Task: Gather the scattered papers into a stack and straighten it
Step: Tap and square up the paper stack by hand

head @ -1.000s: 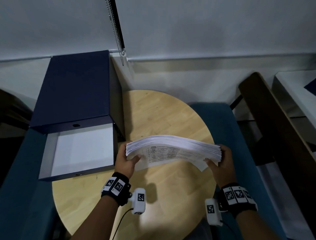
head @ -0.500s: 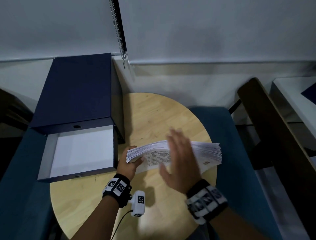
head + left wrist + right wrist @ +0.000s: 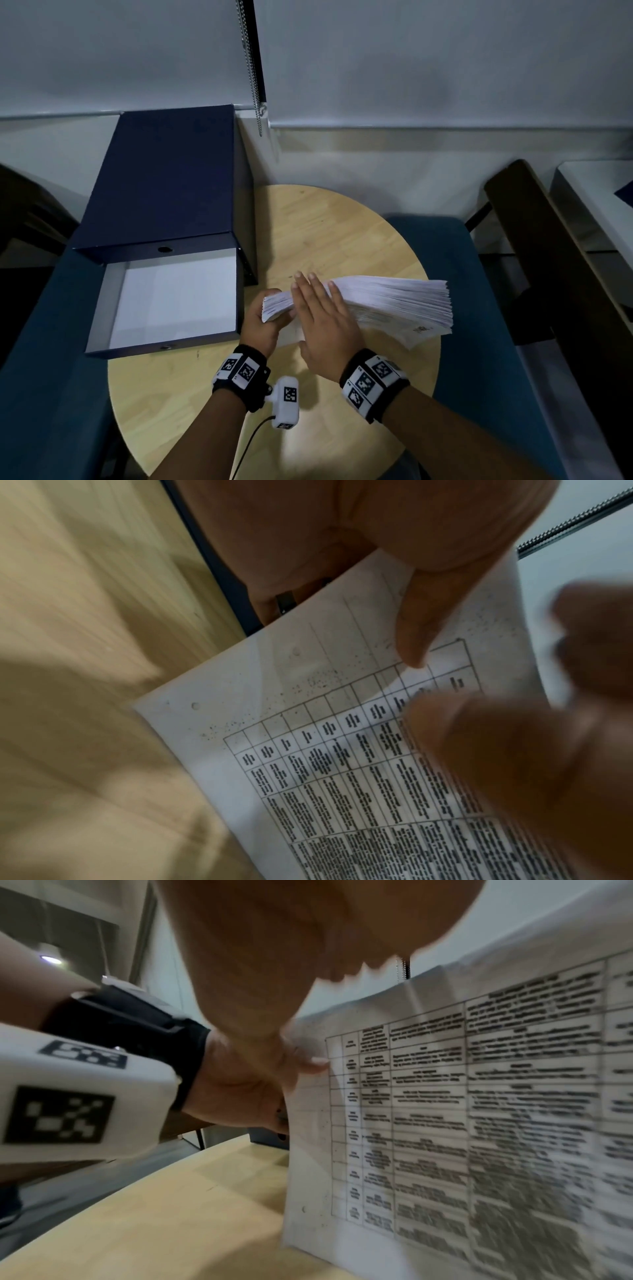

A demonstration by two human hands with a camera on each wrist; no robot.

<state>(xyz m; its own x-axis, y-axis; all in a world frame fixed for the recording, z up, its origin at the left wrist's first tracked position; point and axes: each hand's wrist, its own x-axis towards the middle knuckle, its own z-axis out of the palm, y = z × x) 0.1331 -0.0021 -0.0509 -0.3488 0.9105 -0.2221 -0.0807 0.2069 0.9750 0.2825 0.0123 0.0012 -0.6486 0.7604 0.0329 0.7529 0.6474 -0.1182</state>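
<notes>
A round wooden tabletop [image 3: 342,240] fills the middle of the head view, with blue upholstered seating [image 3: 479,308] showing past its edges on both sides. At the upper left of the frame a dark blue file box [image 3: 161,178] lies open, its white-lined tray [image 3: 171,298] facing up beside the tabletop's left edge. A bead chain [image 3: 255,85] hangs down the wall at the top centre.

Just right of the tray, in the centre of the frame, the stack of papers [image 3: 394,301] stands on its long edge on the tabletop, its upper edges fanned and uneven. The face toward the wrist cameras carries a printed table [image 3: 462,1110].

The left hand [image 3: 263,322] has its grip closed on the stack's left end, thumb [image 3: 421,620] pressed on the printed sheet and fingers wrapped behind. The right hand [image 3: 322,329] is spread flat with straight fingers, laid against the near face and top of the stack close to the left hand, holding nothing. Both wrists wear black bands with square-patterned markers [image 3: 370,380].
</notes>
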